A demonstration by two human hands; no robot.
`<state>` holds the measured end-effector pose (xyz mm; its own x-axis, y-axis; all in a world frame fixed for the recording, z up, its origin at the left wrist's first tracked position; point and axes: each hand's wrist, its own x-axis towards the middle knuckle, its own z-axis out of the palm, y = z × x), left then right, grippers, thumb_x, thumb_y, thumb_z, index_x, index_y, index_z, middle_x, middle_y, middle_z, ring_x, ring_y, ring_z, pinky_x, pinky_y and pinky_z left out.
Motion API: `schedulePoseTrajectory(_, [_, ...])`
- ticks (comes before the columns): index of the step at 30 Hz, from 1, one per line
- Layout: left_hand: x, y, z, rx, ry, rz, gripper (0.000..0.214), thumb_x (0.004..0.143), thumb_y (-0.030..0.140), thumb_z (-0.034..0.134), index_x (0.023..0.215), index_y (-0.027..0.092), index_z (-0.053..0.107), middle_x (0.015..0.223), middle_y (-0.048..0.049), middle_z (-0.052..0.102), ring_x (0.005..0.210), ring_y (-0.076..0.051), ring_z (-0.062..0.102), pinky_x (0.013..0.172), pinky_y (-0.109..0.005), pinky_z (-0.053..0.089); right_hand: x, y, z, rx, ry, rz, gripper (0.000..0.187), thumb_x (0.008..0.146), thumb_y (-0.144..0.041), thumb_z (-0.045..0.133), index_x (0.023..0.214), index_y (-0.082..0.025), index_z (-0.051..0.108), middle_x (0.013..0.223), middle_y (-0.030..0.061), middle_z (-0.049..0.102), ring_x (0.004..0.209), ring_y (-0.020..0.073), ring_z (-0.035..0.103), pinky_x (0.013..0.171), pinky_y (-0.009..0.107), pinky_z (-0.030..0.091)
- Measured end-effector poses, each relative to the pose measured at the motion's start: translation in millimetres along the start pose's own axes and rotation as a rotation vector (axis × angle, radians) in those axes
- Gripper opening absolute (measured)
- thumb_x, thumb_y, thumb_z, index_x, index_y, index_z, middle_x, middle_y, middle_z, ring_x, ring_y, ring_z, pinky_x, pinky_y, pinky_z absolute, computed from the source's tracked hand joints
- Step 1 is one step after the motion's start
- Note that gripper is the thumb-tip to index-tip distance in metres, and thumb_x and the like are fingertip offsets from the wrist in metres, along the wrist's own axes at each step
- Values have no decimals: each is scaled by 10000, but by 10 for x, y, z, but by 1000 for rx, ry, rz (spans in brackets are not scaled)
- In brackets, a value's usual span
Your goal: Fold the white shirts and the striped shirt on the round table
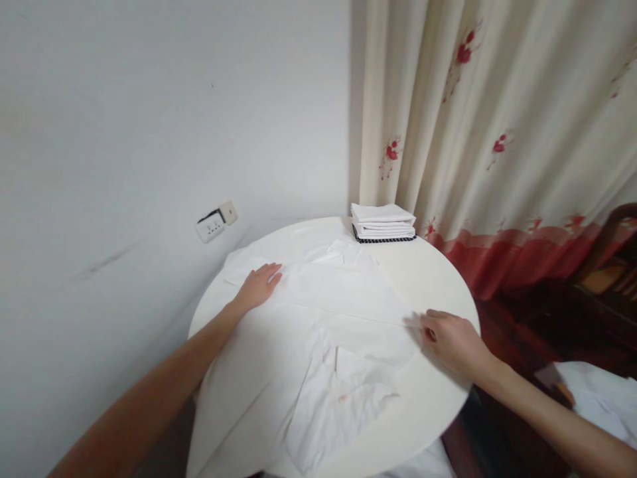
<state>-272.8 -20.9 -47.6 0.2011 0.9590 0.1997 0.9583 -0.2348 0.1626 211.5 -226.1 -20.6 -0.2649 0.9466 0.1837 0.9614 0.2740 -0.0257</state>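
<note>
A large white cloth point(343, 292) lies spread and partly folded over a round white table, with a creased part point(343, 405) near the front and its lower left end hanging past the table edge. I cannot tell for sure whether it is a garment. On its left part my left hand point(257, 287) rests flat, fingers stretched out. At the right, my right hand point(450, 335) is closed, pinching the cloth's right corner between thumb and fingers. From there a straight edge or crease runs left across the cloth.
A neat stack of folded white cloths point(382, 222) sits on a black-and-white edged piece at the back of the round table point(442, 279). Behind are a wall with a socket point(211, 227) and a flowered curtain point(448, 119). More white fabric point(597, 398) lies at lower right.
</note>
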Motion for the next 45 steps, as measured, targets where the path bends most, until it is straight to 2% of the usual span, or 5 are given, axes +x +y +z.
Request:
schedulePoseTrajectory(6, [24,-13,0,32,-34,-4,599,1036,487,207,1525,230,440,1620,-75,354,1513,-292,270,1194,-570,197,168,436,-432,199,-189,9,297,923,-296,520,682,-204,668,683,39,700,650,185,645,599,265,402])
schedulePoseTrajectory(10, [54,-18,10,73,-107,0,617,1026,519,227,1563,255,377,1653,-71,268,1529,-316,219,1191,-602,169,727,616,-626,222,186,183,386,1001,-326,392,1024,-165,742,1006,114,762,919,250,696,805,320,486])
schedulePoseTrajectory(19, [54,-24,-11,106,-146,-8,621,1024,532,219,1586,287,320,1663,-56,236,1535,-315,198,1199,-587,156,1592,-425,320,152,-44,-156,616,1043,-434,315,1553,-88,327,1638,176,278,1521,280,233,1206,491,233])
schedulePoseTrajectory(33, [-37,-104,-93,74,-78,-215,618,1024,565,218,1575,313,341,1668,-41,231,1529,-366,187,1184,-657,126,1758,360,520,184,66,263,554,1069,-355,178,1462,-49,419,1562,248,392,1452,311,365,1141,488,323])
schedulePoseTrajectory(45, [-136,121,-182,91,-264,26,658,1015,606,195,1602,313,243,1688,-32,133,1553,-318,95,1199,-619,137,1593,-240,653,51,-49,-175,634,1037,-493,244,1545,-133,363,1627,162,309,1512,290,263,1198,555,235])
